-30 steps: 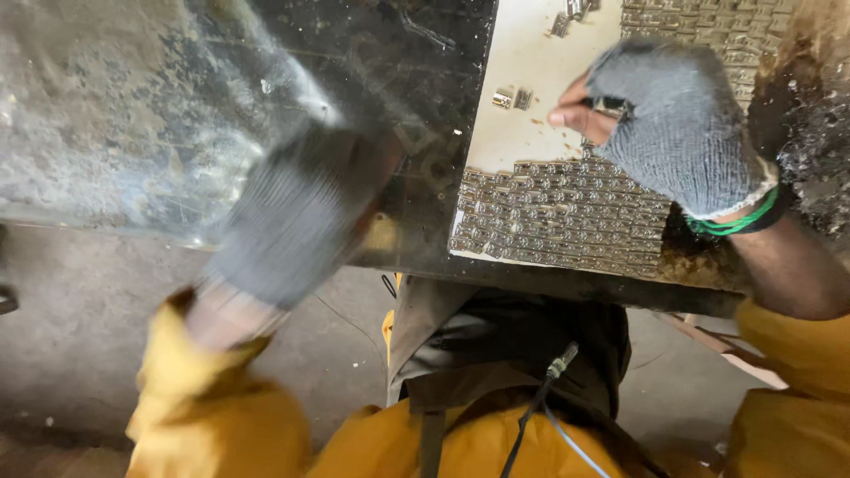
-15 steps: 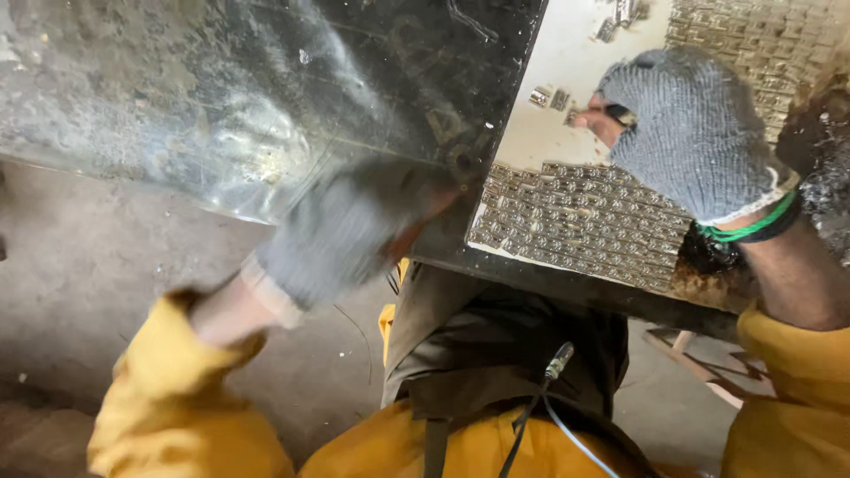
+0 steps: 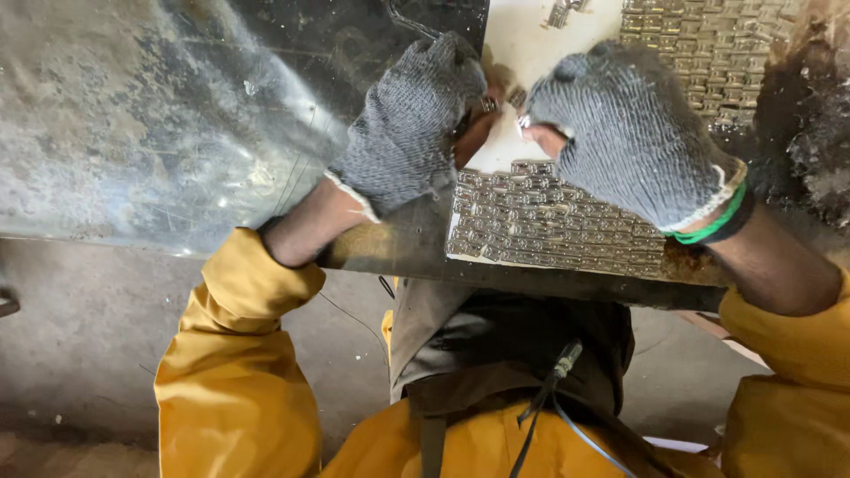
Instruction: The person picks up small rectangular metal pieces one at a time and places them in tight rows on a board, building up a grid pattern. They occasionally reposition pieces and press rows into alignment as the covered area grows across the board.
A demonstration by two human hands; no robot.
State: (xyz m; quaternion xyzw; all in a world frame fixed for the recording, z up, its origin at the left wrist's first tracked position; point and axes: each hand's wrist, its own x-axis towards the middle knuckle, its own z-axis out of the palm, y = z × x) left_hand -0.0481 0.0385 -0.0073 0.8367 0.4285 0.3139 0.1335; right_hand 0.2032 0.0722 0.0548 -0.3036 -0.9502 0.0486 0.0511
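A small metal piece [image 3: 490, 104] sat pinched at the fingertips of the left hand [image 3: 409, 124], just above the bare pale patch of a flat board [image 3: 522, 53] that lay on a worn metal table [image 3: 177, 133]. The left grip was clenched on that piece, the bare fingertips poking from a grey knitted glove. Close beside it, nearly touching, the right hand [image 3: 633, 133] curled over the same patch in a matching glove with a green cuff band [image 3: 708, 226]; its fingers were bent inward around something shiny at the tips, but whether that grip held a second piece could not be told.

Below both hands, tight rows of small silvery metal pieces [image 3: 549, 221] covered the near end of the board, packed edge to edge like tiles. More rows [image 3: 699, 44] filled the board's far right corner, and a few loose pieces [image 3: 560, 12] lay scattered near its top edge. To the right of the board, the surface was dark and crusted with rust [image 3: 806, 133].

The table's scratched, dull sheen stretched away to the left. Yellow sleeves [image 3: 235, 354] framed the scene from below, above a dark apron [image 3: 496, 345] with a thin cable [image 3: 553, 389] running down it, and a grey concrete floor [image 3: 80, 336].
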